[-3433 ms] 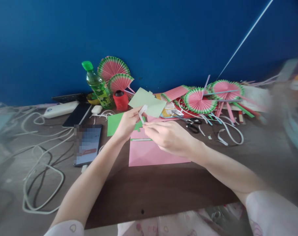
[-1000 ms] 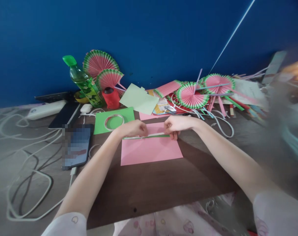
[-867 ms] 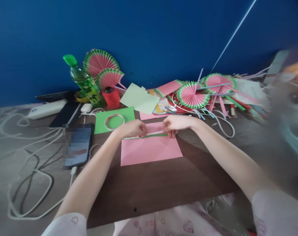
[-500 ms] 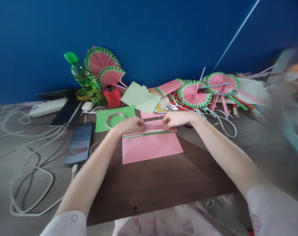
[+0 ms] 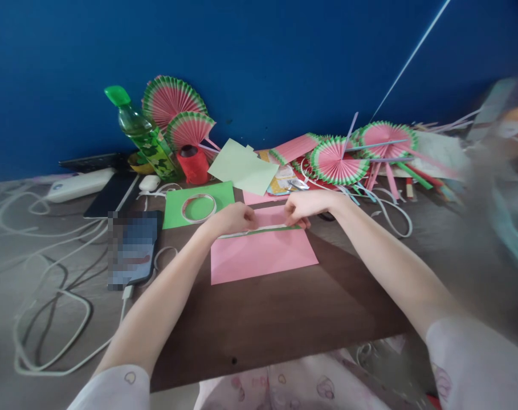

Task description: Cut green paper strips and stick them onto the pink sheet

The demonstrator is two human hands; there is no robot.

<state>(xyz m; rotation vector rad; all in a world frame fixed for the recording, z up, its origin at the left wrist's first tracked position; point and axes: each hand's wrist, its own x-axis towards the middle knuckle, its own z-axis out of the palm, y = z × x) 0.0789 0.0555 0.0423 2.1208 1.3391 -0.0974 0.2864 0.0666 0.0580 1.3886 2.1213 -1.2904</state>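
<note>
A pink paper sheet [image 5: 262, 256] lies on the dark wooden board [image 5: 276, 324] in front of me. Along its far edge runs a narrow green strip with a white strip [image 5: 269, 230] on it. My left hand [image 5: 233, 219] rests closed on the strip's left end, fingers pressed down. My right hand [image 5: 308, 206] pinches the strip's right end, fingers curled together. A green paper sheet [image 5: 175, 208] with a ring of white tape [image 5: 198, 206] on it lies just left of my left hand.
A phone [image 5: 133, 250] and white cables [image 5: 49, 307] lie to the left. At the back stand a green bottle [image 5: 145, 136], a red spool [image 5: 193, 164], pale green paper [image 5: 244, 168] and several pink-and-green pleated fans [image 5: 339, 162]. Loose paper strips litter the right.
3.4 s ago both hands held a white strip up in the air. Since a second ago they stay pressed on the strip at the pink sheet's far edge, barely moving.
</note>
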